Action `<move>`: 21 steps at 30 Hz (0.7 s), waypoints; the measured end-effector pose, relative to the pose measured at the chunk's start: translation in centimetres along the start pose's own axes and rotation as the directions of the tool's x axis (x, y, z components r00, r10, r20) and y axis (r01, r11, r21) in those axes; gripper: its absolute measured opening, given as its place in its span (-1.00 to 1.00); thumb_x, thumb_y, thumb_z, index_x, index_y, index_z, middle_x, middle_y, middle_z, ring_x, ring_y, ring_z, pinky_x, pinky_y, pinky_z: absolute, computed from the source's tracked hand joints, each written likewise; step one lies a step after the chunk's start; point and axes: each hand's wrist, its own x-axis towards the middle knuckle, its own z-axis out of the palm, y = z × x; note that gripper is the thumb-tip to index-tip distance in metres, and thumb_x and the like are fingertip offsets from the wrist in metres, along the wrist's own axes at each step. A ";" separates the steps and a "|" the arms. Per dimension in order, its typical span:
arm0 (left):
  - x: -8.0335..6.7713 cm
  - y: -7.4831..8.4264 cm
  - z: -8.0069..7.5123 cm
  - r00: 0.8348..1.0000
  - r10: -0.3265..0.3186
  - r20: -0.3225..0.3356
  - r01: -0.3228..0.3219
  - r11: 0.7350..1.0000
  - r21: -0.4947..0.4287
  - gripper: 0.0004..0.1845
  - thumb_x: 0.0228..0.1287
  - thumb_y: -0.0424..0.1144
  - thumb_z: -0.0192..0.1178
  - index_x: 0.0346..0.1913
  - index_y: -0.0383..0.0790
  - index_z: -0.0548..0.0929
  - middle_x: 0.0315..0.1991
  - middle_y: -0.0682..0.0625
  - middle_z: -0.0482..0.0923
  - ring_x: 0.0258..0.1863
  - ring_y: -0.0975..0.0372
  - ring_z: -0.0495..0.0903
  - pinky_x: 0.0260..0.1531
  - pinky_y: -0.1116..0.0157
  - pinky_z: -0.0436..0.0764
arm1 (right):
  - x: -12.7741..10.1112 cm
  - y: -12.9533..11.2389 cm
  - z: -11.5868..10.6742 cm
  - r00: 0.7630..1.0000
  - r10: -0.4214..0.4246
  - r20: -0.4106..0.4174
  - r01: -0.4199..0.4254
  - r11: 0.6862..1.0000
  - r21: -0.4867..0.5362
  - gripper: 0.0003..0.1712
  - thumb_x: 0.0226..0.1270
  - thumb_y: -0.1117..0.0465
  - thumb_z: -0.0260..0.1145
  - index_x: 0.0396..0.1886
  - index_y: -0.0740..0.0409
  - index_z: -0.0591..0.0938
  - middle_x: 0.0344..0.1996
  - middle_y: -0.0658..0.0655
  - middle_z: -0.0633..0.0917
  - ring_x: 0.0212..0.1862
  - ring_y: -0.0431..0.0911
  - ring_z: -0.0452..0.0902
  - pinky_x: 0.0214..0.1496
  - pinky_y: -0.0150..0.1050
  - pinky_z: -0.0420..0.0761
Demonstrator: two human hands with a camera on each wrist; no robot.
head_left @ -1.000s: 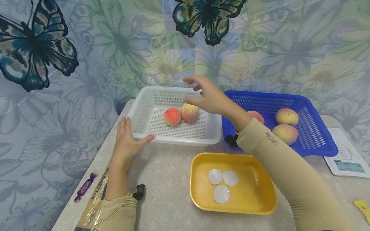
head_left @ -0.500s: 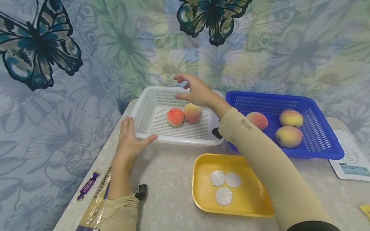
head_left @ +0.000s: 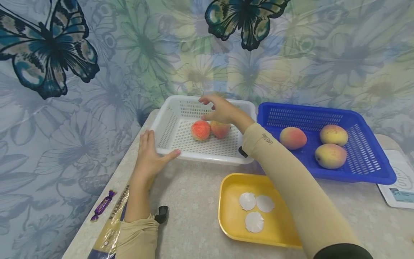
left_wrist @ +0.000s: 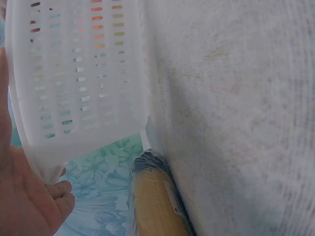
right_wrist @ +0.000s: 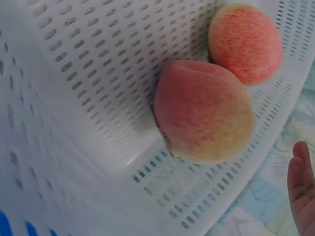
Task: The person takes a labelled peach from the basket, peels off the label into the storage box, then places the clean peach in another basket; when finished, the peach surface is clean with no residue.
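In the head view, my left hand (head_left: 150, 160) rests on the near left corner of the white basket (head_left: 207, 157), thumb along the front rim and fingers along the left side. The left wrist view shows that hand (left_wrist: 32, 196) against the slotted basket wall (left_wrist: 83, 98). My right hand (head_left: 220, 109) hovers over the basket with fingers spread and slightly bent, holding nothing. Below it lie a red peach (head_left: 200, 130) and a yellow-red peach (head_left: 220, 129), partly hidden by the hand. In the right wrist view the larger peach (right_wrist: 204, 113) is apart from the fingertips (right_wrist: 298, 172).
A blue basket (head_left: 359, 176) with three peaches (head_left: 331, 156) stands at right. A yellow tray (head_left: 226, 216) holds three white discs (head_left: 254, 222). A spaghetti packet (head_left: 110, 233) and a purple-wrapped candy (head_left: 102, 205) lie left. A white packet (head_left: 401, 194) sits far right.
My right hand has moved left from the blue basket's side and lowered toward the yellow-red peach. My left hand stays at the white basket's corner.
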 end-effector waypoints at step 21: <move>0.1 -0.2 0.1 1.000 -0.023 0.010 0.023 1.000 0.021 0.41 -0.05 0.42 0.37 0.60 -0.19 -0.28 0.62 -0.15 -0.41 0.60 -0.09 -0.47 0.45 -0.33 -0.08 | 1.6 2.1 4.4 0.998 0.030 0.054 -0.011 0.946 -0.325 -0.17 0.10 0.05 0.56 0.39 -0.20 0.45 0.39 -0.10 0.46 0.39 0.03 0.20 0.47 0.05 0.24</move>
